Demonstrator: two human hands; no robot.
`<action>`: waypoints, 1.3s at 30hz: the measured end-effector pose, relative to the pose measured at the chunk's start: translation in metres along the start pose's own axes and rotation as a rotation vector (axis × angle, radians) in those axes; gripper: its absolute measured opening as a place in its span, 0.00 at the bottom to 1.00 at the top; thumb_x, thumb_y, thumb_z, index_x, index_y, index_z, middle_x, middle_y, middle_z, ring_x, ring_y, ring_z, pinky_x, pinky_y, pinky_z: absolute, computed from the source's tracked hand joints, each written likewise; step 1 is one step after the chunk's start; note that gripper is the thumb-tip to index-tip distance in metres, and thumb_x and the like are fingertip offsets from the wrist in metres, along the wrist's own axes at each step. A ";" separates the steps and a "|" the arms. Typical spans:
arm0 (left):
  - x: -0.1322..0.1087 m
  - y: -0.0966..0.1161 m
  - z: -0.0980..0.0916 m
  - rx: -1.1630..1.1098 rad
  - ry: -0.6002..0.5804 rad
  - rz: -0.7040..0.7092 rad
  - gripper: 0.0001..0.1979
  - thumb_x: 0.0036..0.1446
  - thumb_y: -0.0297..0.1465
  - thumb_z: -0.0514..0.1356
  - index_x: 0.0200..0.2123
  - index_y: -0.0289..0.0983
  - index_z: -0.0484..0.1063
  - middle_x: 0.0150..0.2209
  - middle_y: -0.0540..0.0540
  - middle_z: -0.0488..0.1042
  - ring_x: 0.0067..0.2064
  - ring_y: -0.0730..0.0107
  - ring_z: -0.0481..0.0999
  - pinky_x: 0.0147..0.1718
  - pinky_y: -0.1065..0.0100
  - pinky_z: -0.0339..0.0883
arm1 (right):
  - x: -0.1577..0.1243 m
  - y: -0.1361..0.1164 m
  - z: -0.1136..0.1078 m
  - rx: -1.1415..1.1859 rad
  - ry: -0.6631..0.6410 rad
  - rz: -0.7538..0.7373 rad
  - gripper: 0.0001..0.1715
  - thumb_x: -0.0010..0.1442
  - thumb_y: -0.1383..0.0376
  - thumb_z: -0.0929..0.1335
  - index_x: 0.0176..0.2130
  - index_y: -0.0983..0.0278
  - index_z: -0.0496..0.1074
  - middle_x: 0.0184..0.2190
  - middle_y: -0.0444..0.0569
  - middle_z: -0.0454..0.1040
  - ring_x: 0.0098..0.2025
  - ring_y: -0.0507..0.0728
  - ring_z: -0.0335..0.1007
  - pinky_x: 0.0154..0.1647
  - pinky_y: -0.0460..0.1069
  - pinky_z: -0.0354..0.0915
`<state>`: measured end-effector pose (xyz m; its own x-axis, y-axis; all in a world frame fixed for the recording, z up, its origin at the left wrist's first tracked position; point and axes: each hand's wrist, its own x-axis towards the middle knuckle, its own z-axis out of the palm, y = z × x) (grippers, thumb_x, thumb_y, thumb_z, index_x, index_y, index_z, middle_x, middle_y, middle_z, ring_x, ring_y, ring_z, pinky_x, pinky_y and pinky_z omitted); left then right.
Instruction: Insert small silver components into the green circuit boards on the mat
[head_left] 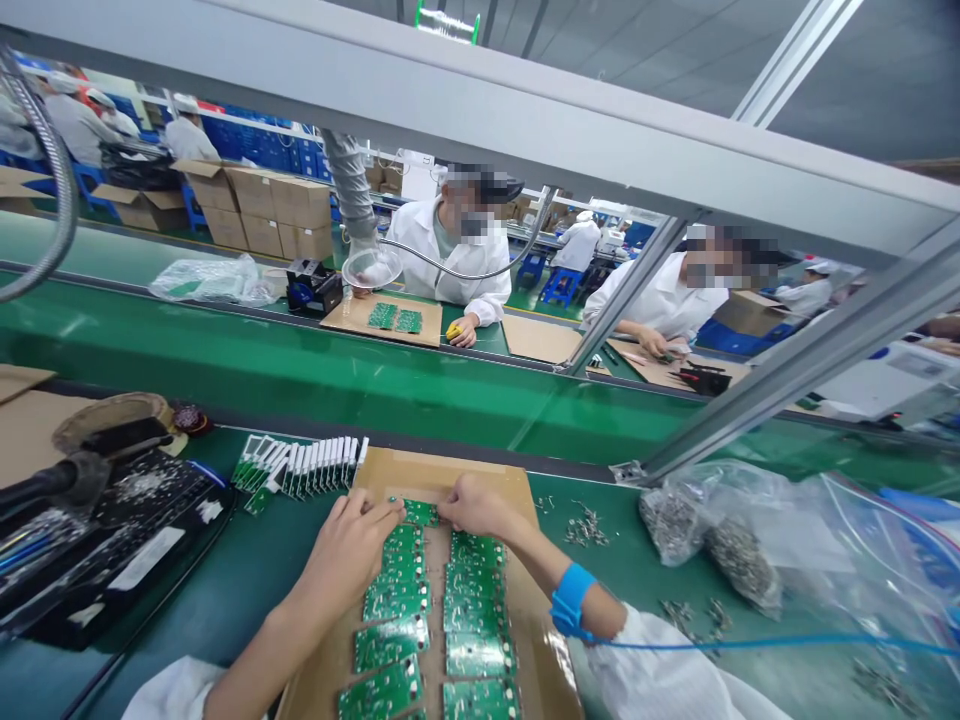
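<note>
- My left hand [346,552] and right hand [476,506] are close together, with the fingers of both on the topmost green circuit board [420,513], apparently pinching it from either side.
- Just below the hands, more green circuit boards [397,610] lie in two columns on a cardboard sheet [382,466]. The columns run out of view toward me, so I can't count them all.
- Beyond my left hand, white-tipped board strips [300,468] stand in a tight fanned row, not yet on the sheet. I can't tell whether the laid-out boards are finished.
- Left of my left hand is a black tool case [127,530].
- Right of my right hand are loose metal pins [586,526] and a plastic zip bag [720,540] of similar parts.
- A blue wrist strap [570,600] circles my right wrist, its cord trailing right.
- Ahead of my hands runs a green conveyor belt [300,390]. Across it, a co-worker in a white coat [450,260] sits at another board-laden sheet.
</note>
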<state>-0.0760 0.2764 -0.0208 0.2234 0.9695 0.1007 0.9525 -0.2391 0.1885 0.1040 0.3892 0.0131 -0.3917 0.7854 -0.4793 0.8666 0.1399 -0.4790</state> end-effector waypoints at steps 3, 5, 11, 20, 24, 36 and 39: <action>0.001 0.001 -0.001 -0.004 -0.016 -0.014 0.28 0.61 0.15 0.47 0.56 0.39 0.73 0.52 0.48 0.79 0.46 0.55 0.69 0.43 0.57 0.62 | -0.002 0.000 0.000 0.000 0.023 -0.016 0.20 0.57 0.71 0.67 0.16 0.66 0.69 0.12 0.42 0.60 0.19 0.50 0.56 0.22 0.47 0.52; 0.001 0.002 -0.001 -0.003 -0.023 -0.020 0.28 0.61 0.15 0.47 0.57 0.39 0.73 0.53 0.48 0.79 0.46 0.56 0.69 0.43 0.57 0.62 | -0.003 0.001 0.000 0.001 0.035 -0.019 0.19 0.56 0.72 0.67 0.16 0.66 0.70 0.12 0.42 0.60 0.19 0.50 0.55 0.22 0.48 0.51; 0.001 0.002 -0.001 0.013 -0.020 -0.032 0.29 0.60 0.14 0.47 0.55 0.41 0.74 0.53 0.48 0.79 0.46 0.57 0.70 0.42 0.57 0.62 | -0.001 0.003 0.006 0.011 0.055 -0.030 0.21 0.55 0.73 0.66 0.14 0.64 0.65 0.12 0.42 0.58 0.18 0.50 0.54 0.19 0.48 0.49; 0.000 0.002 0.003 0.029 -0.019 -0.051 0.29 0.60 0.15 0.48 0.57 0.44 0.73 0.53 0.50 0.79 0.47 0.57 0.70 0.42 0.59 0.61 | -0.002 0.003 0.013 -0.071 0.104 -0.023 0.18 0.56 0.71 0.67 0.17 0.65 0.69 0.13 0.43 0.61 0.18 0.50 0.55 0.21 0.48 0.48; 0.000 -0.002 0.006 0.030 -0.003 -0.034 0.30 0.58 0.15 0.49 0.57 0.43 0.74 0.51 0.48 0.80 0.48 0.54 0.71 0.41 0.58 0.61 | -0.003 -0.002 0.014 -0.099 0.117 -0.009 0.13 0.57 0.67 0.68 0.23 0.67 0.76 0.18 0.47 0.71 0.21 0.52 0.62 0.22 0.47 0.50; -0.006 -0.046 0.072 -0.153 0.229 0.039 0.25 0.61 0.26 0.49 0.57 0.47 0.74 0.50 0.46 0.79 0.48 0.57 0.73 0.42 0.63 0.67 | -0.040 0.128 -0.087 -0.222 0.403 0.113 0.17 0.63 0.75 0.64 0.46 0.67 0.79 0.44 0.57 0.81 0.47 0.60 0.76 0.45 0.47 0.63; -0.006 -0.046 0.073 -0.203 0.253 -0.014 0.25 0.60 0.27 0.49 0.58 0.48 0.72 0.48 0.46 0.79 0.49 0.57 0.73 0.43 0.63 0.68 | -0.043 0.161 -0.093 -0.242 0.392 0.156 0.20 0.61 0.79 0.64 0.46 0.67 0.79 0.42 0.54 0.82 0.48 0.59 0.76 0.48 0.48 0.64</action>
<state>-0.1058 0.2853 -0.1014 0.1276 0.9349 0.3313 0.8888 -0.2560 0.3801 0.2895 0.4344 0.0249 -0.1457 0.9696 -0.1965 0.9711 0.1022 -0.2159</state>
